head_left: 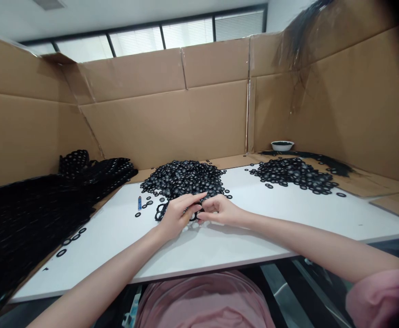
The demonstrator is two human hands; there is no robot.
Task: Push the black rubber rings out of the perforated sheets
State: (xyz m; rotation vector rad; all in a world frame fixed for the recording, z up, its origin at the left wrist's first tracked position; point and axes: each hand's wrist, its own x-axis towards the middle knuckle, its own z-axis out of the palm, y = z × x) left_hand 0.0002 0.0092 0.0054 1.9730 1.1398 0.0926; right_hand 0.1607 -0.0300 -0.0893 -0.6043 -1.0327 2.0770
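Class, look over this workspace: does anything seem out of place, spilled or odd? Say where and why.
Yes. Stray black rings lie scattered along the left edge of the white board, apart from the central ring pile. Dark strands hang down the right-hand cardboard wall, looking untidy against its plain surface.
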